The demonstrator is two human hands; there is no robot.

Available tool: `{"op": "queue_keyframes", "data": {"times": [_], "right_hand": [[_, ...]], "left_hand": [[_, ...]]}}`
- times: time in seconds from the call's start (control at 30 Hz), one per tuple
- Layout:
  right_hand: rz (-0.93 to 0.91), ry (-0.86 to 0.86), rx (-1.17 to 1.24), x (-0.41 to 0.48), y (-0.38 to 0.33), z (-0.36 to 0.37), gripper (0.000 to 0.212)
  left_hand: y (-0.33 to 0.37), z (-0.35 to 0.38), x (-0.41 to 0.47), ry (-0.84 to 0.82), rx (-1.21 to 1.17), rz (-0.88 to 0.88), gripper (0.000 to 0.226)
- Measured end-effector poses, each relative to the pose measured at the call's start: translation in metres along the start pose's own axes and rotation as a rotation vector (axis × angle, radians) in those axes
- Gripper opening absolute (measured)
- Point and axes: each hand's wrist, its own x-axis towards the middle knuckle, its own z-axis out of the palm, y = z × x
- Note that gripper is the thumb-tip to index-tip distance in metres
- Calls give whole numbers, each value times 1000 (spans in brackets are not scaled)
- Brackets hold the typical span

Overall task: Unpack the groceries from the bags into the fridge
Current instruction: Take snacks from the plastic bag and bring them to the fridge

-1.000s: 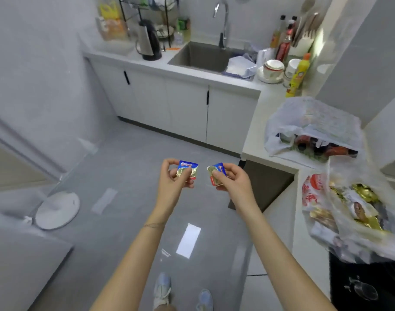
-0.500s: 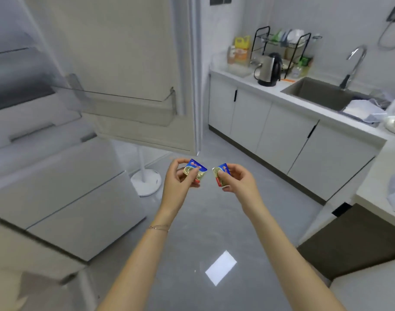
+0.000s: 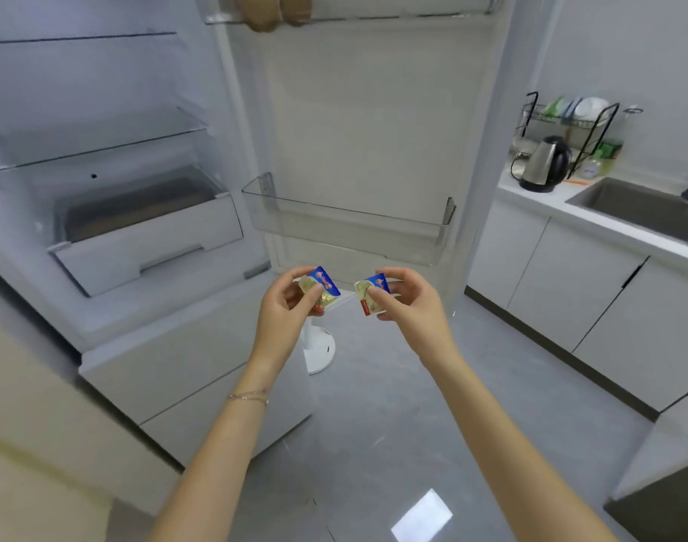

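My left hand [image 3: 285, 303] pinches one small foil packet [image 3: 322, 288], my right hand [image 3: 406, 301] the other packet [image 3: 371, 295], before the open fridge [image 3: 146, 236]. Light, probably soft; I grip the edges gently.

A thin gold bracelet [image 3: 249, 397] circles the wrist of the bare left hand [image 3: 283, 311].

Counter [image 3: 550, 198] with kettle [image 3: 543, 165] (dish rack [image 3: 569, 125] behind)
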Motion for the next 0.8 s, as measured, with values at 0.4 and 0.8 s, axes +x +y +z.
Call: {"op": "queue_keyframes", "data": {"times": [0.4, 0.8], "right_hand": [[-259, -92, -97, 129, -48, 88, 11], [-289, 33, -484, 219, -45, 102, 13]], "left_hand": [[21, -71, 127, 114, 56, 159, 19], [21, -98, 269, -214, 490, 289, 19]]}}
